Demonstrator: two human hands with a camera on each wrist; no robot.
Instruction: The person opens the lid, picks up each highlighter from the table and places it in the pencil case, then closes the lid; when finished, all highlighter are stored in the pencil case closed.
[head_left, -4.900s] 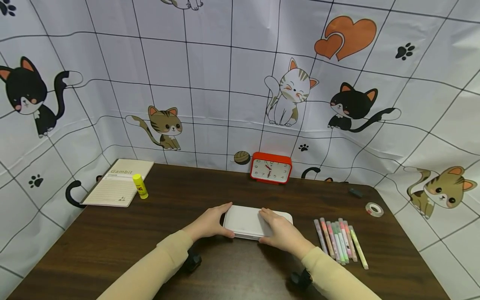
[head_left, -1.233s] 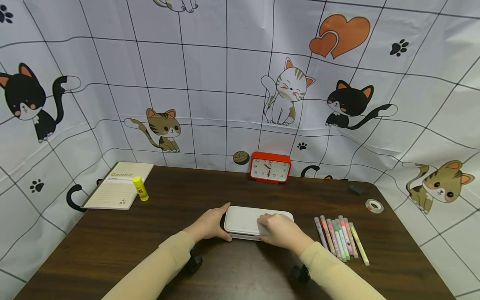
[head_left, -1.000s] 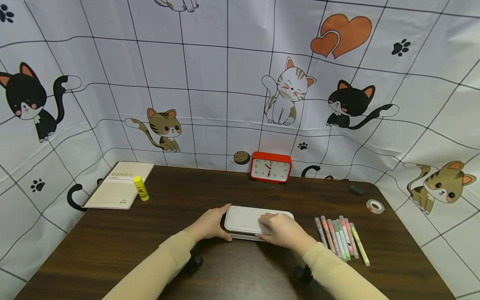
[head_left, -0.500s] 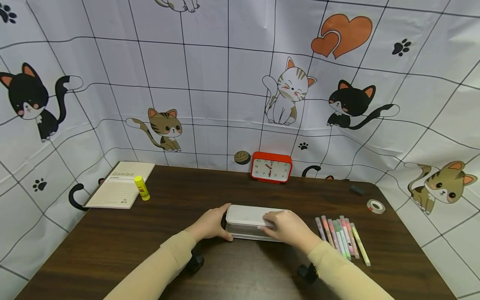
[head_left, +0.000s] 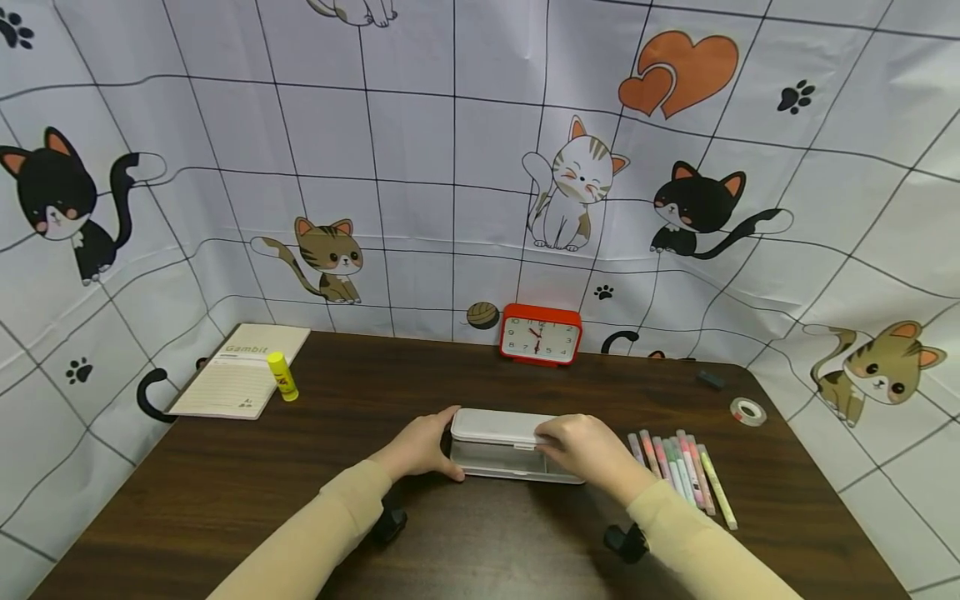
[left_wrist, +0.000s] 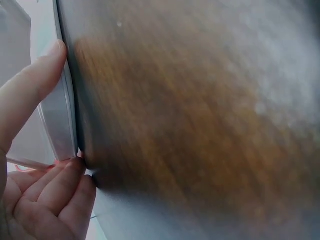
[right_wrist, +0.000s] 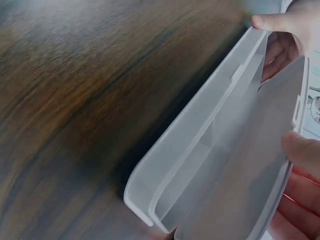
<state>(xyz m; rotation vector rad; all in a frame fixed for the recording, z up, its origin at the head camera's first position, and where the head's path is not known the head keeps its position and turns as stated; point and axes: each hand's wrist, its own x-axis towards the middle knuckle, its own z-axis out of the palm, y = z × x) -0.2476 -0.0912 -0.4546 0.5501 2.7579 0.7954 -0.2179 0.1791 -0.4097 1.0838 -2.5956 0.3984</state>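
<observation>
A white pencil case (head_left: 517,473) lies on the dark wooden table with its lid (head_left: 495,425) tilted partly up along the front. My left hand (head_left: 420,447) grips the left end, thumb at the front and fingers round the far side; the left wrist view shows the thumb (left_wrist: 37,80) against the wall. With thumb and curled fingers, my right hand (head_left: 588,450) pinches the front edge of the lid near its clasp. In the right wrist view, the case's inside (right_wrist: 220,135) shows pale walls and a divider.
Several pastel markers (head_left: 682,475) lie right of the case. Farther right are a tape roll (head_left: 747,412) and a small dark block (head_left: 709,380). A red clock (head_left: 540,335) stands at the back. A yellow glue stick (head_left: 282,377) stands beside a notebook (head_left: 240,375) at left.
The lid was down at first, with the right hand flat over it. That hand has curled onto the front edge and raised it, moving slightly right. The left hand keeps its place.
</observation>
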